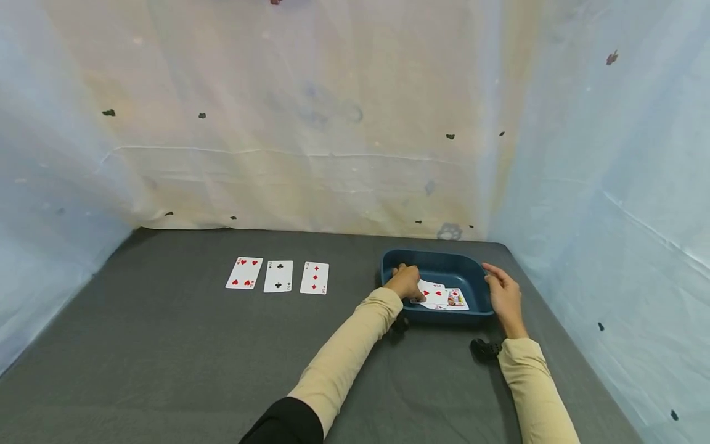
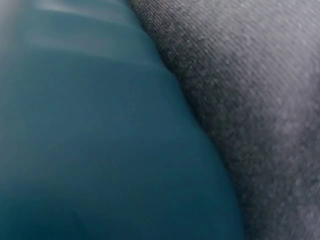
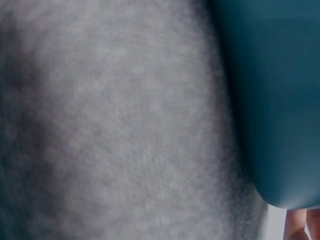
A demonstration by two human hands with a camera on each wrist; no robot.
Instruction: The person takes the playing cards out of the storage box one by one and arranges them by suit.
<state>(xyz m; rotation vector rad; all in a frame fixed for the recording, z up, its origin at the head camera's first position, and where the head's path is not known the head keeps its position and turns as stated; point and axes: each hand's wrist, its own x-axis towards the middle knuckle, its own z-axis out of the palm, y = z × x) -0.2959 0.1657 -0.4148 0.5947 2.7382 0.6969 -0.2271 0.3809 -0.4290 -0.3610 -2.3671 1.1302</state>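
A dark blue plastic bin (image 1: pixel 455 260) stands on the grey cloth, with several face-up playing cards (image 1: pixel 457 298) overlapping inside, a face card among them. My left hand (image 1: pixel 403 283) reaches over the bin's left side and pinches the left end of a red heart card (image 1: pixel 432 293); its fingertips are partly hidden behind the hand. At the right end, my right hand (image 1: pixel 505 297) holds the bin's rim. The left wrist view is filled by the bin's wall (image 2: pixel 110 125). In the right wrist view, right fingers (image 3: pixel 296 222) show at the bin's corner.
Left of the bin, three face-up cards lie in a row: a heart card (image 1: pixel 244 273), a club card (image 1: pixel 278 276) and a diamond card (image 1: pixel 314 278). Pale patterned sheets (image 1: pixel 333 123) rise behind and beside the grey-covered table (image 1: pixel 166 357).
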